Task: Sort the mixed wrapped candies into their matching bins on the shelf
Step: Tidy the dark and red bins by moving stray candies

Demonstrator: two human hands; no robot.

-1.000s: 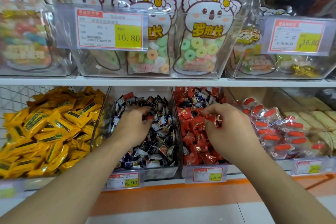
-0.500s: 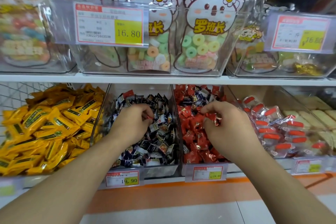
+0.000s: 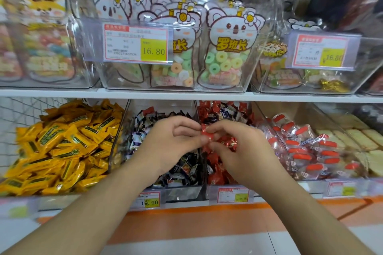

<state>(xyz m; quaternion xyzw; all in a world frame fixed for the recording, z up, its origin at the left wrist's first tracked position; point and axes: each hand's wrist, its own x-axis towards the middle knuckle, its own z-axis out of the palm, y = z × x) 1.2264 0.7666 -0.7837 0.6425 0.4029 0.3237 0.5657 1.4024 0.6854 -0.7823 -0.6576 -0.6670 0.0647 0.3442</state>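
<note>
A red wrapped candy sits between my two hands, right over the divider between two clear bins. My left hand pinches its left side with curled fingers, above the bin of dark blue and black wrapped candies. My right hand pinches its right side, above the bin of red wrapped candies. A few dark wrapped candies lie mixed among the red ones at the back of the red bin.
A pile of yellow wrapped bars fills the left bin. Clear packets with red ends fill the bin to the right, with pale biscuits beyond. The upper shelf holds clear bins of koala-shaped bags. Price tags line the front edge.
My left hand lifted out of the dark candy bin and moved right with a red candy. My right hand shifted left to meet it, and both now pinch it.
</note>
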